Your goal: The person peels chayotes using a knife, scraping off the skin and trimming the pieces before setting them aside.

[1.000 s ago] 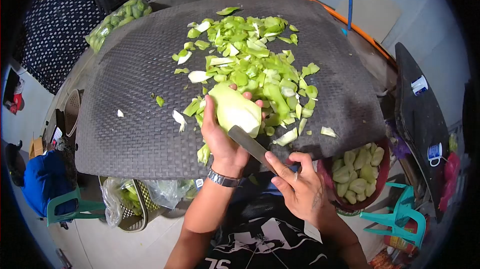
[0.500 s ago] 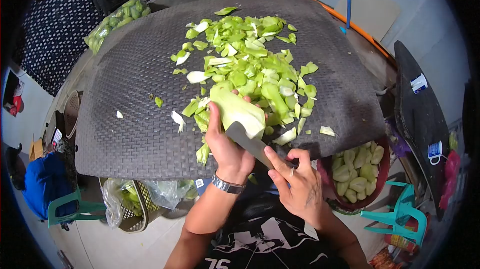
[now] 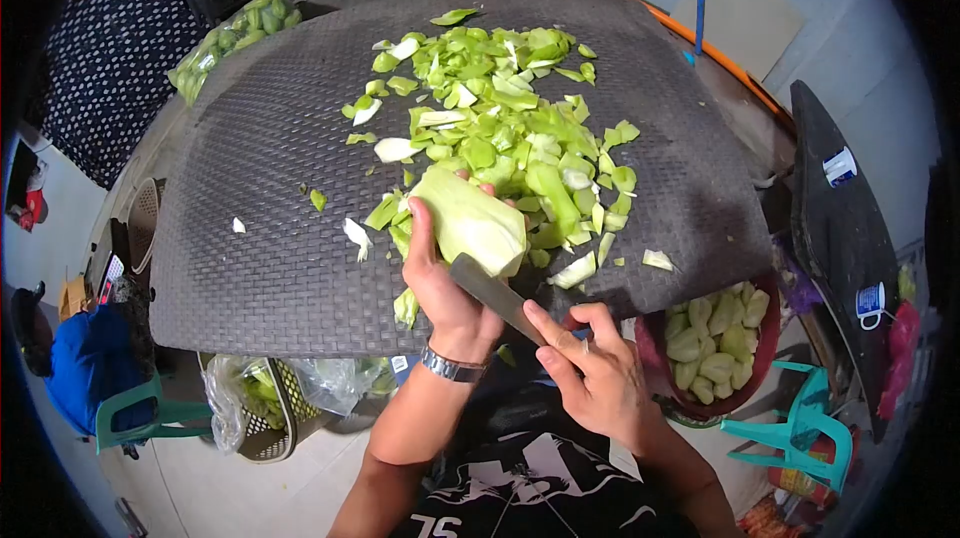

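Observation:
A pale green peeled vegetable (image 3: 468, 223) rests in my left hand (image 3: 445, 288), its thumb on the near left side and fingertips showing along the far side. My right hand (image 3: 600, 373) grips a knife (image 3: 495, 298); the blade points up and left, its tip by the vegetable's lower end, over my left palm. Whether the blade touches the vegetable I cannot tell. Beyond my hands, a heap of green peelings (image 3: 510, 128) spreads over the dark woven tabletop (image 3: 250, 278). A few loose scraps lie left of the heap.
Below the table's right edge is a red tub (image 3: 762, 378) of peeled vegetables, beside a green stool (image 3: 800, 433). A plastic basket (image 3: 290, 418) with bags stands below left. A bag of green vegetables (image 3: 235, 38) lies at the far left. Two mugs (image 3: 870, 305) rest on a dark board.
The vegetable has turned slightly in my left hand, and its white face shows less. The blade has shifted a little toward my left palm. The heap looks the same.

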The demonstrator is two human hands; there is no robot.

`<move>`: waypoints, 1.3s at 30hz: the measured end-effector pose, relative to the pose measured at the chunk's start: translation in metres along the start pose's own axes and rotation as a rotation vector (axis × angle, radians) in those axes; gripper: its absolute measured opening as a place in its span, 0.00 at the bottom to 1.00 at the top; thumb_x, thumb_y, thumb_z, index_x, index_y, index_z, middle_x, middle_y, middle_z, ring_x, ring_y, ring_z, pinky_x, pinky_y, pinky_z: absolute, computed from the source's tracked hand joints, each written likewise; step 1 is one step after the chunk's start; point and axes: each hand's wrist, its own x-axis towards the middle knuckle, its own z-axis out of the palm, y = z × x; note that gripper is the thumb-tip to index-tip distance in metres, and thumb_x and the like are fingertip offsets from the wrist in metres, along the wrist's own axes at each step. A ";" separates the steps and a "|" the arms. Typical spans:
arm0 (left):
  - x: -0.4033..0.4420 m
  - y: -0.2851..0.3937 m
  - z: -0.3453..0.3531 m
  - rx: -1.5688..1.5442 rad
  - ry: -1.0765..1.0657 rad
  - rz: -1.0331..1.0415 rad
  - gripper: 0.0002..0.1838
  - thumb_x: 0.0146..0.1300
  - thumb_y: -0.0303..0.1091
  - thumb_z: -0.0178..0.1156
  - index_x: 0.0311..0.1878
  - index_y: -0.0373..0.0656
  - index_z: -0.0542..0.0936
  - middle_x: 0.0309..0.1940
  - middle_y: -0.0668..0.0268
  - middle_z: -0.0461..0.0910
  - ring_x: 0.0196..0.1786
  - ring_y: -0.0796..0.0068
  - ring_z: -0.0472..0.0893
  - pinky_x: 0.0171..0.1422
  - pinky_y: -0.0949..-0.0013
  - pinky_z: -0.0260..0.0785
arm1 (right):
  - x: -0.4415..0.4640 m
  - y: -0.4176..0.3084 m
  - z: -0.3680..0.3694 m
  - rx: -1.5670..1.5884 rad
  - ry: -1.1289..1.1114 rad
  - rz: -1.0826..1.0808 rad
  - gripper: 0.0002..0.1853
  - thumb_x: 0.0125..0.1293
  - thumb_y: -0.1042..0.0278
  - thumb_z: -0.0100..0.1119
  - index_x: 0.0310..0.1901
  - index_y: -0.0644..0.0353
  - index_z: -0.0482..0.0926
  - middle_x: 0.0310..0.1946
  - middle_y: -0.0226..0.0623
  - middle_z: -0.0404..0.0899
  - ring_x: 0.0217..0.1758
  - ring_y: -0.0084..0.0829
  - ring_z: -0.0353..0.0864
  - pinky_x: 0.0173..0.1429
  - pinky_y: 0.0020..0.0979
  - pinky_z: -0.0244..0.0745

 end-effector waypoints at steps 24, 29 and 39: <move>-0.030 -0.037 0.014 0.187 0.203 0.199 0.37 0.81 0.67 0.47 0.72 0.43 0.69 0.58 0.59 0.80 0.56 0.63 0.83 0.61 0.56 0.80 | 0.020 0.008 0.027 -0.232 0.194 -0.028 0.24 0.73 0.58 0.67 0.68 0.53 0.79 0.47 0.47 0.75 0.37 0.51 0.87 0.37 0.46 0.84; -0.017 -0.040 0.017 0.454 0.268 0.359 0.38 0.81 0.69 0.46 0.69 0.40 0.71 0.58 0.58 0.81 0.53 0.66 0.83 0.59 0.62 0.79 | 0.032 0.008 0.029 -0.263 0.106 0.032 0.18 0.75 0.59 0.63 0.60 0.58 0.79 0.48 0.51 0.76 0.40 0.55 0.87 0.39 0.50 0.84; 0.022 0.006 0.010 0.229 0.108 0.030 0.29 0.81 0.58 0.54 0.63 0.40 0.77 0.51 0.56 0.85 0.49 0.63 0.87 0.58 0.57 0.82 | 0.064 0.010 -0.025 0.592 -0.060 0.421 0.13 0.85 0.62 0.52 0.54 0.64 0.78 0.23 0.38 0.81 0.18 0.26 0.80 0.26 0.33 0.76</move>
